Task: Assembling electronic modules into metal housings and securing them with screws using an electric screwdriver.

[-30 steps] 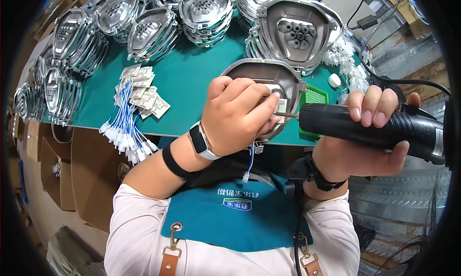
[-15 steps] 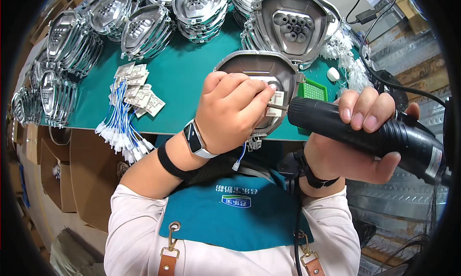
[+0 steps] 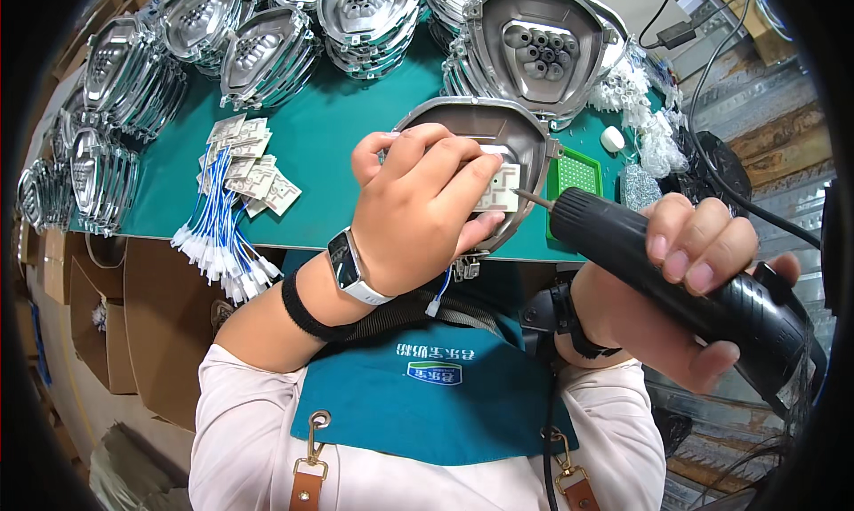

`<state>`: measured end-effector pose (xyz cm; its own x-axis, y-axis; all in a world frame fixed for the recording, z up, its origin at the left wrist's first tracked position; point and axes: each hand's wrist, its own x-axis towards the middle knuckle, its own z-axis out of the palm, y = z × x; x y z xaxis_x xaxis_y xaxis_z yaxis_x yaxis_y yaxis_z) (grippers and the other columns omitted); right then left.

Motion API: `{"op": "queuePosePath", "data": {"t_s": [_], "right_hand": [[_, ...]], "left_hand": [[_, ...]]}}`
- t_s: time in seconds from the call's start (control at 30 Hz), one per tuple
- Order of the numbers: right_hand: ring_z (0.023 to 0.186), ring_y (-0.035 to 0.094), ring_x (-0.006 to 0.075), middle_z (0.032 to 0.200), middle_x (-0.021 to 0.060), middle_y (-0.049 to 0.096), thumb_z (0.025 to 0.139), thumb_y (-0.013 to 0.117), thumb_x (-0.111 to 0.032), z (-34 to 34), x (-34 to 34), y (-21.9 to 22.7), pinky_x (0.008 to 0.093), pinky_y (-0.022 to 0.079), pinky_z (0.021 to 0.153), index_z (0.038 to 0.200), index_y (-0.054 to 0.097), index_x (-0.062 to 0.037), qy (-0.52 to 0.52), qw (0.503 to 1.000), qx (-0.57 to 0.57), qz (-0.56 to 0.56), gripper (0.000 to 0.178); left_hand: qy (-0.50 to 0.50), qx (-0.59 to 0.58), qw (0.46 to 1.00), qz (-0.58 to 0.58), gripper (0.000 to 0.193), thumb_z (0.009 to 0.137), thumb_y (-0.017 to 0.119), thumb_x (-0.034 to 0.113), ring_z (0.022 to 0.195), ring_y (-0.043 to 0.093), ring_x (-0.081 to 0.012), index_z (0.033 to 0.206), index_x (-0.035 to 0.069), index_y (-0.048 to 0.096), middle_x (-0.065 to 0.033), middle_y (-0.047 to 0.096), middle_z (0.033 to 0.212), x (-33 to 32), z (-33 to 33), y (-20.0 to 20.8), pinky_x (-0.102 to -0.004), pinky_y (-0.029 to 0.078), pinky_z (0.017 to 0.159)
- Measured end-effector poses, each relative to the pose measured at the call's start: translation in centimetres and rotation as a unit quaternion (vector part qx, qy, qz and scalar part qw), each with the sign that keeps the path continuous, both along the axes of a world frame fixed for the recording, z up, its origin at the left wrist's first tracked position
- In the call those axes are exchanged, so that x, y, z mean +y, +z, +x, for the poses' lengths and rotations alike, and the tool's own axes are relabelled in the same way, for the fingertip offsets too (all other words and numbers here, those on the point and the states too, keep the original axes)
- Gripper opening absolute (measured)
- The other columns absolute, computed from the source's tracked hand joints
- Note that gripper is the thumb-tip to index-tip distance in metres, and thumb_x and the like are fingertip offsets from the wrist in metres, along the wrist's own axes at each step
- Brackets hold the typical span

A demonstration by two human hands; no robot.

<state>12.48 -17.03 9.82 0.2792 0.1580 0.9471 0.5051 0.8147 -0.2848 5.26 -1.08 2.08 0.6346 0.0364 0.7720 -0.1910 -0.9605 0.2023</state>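
The left hand (image 3: 414,195) lies over the board (image 3: 505,195), index fingertip and thumb parted at its left side; whether anything is pinched beneath that palm I cannot tell. The right hand (image 3: 689,249) has its fingers wrapped round the driver (image 3: 614,237), its thumb standing off the body.

The fresh change is at the bit (image 3: 534,200): it has backed off, so its tip now sits at or just beside the board's right edge. That suggests a pause in the fastening, perhaps between 2 screws; whether a screw is seated doesn't show.

Against 0.5 s ago, when the bit ran in to the left fingertips, the rear of the driver sits lower and more of the board is bare. The left thumb, tucked out of sight then, shows now. The board remains inside the shell (image 3: 489,115), under and just right of the left grip, and 1 lead (image 3: 444,284) hangs below that hand.

Farther out, the green tray (image 3: 578,168) lies just beyond the driver's nose. Spare boards (image 3: 258,177) with leads are well left of the left grip, and stacked shells (image 3: 534,31) stand beyond both hands.
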Motion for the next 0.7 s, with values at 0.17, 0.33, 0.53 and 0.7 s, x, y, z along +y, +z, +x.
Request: {"op": "queuePosePath", "data": {"t_s": [0.17,0.33,0.53,0.7], "right_hand": [[0.075,0.047,0.0179,0.086,0.0081,0.047,0.084,0.058,-0.045,0.5,0.2,0.0,0.0311,0.042,0.065,0.139,0.038,-0.0093,-0.008,0.997,-0.052,-0.048,0.069],[0.075,0.048,0.0186,0.086,0.0094,0.048,0.085,0.056,-0.047,0.9,1.1,-0.7,0.0321,0.043,0.065,0.141,0.035,-0.0103,-0.01,0.997,-0.058,-0.044,0.07],[0.075,0.048,0.0185,0.086,0.0093,0.048,0.085,0.056,-0.048,0.5,1.2,-0.5,0.0323,0.044,0.065,0.141,0.034,-0.0106,-0.019,0.997,-0.061,-0.049,0.071],[0.074,0.049,0.0183,0.085,0.0086,0.048,0.084,0.058,-0.049,0.4,1.2,-0.6,0.0319,0.044,0.063,0.141,0.034,-0.0109,-0.01,0.997,-0.05,-0.05,0.072]], "left_hand": [[-0.016,-0.008,0.999,-0.028,0.048,0.064,0.078,0.029,0.106,0.054,-0.0201,0.107,0.014,0.065,0.0015,0.063,0.106,-0.2,0.3,-0.6,-0.0412,0.029,0.093],[-0.003,0.012,0.999,-0.036,0.047,0.065,0.078,0.028,0.108,0.055,-0.0193,0.108,0.015,0.065,0.0024,0.063,0.107,0.0,0.0,-0.5,-0.0413,0.029,0.094],[-0.013,0.01,0.999,-0.042,0.048,0.064,0.078,0.027,0.107,0.055,-0.019,0.109,0.015,0.065,0.0025,0.064,0.108,0.3,-0.3,-0.7,-0.0409,0.028,0.096],[-0.016,0.012,0.999,-0.047,0.048,0.064,0.079,0.026,0.107,0.055,-0.0186,0.109,0.015,0.065,0.0029,0.064,0.108,0.4,-0.2,-0.8,-0.0409,0.027,0.097]]}}
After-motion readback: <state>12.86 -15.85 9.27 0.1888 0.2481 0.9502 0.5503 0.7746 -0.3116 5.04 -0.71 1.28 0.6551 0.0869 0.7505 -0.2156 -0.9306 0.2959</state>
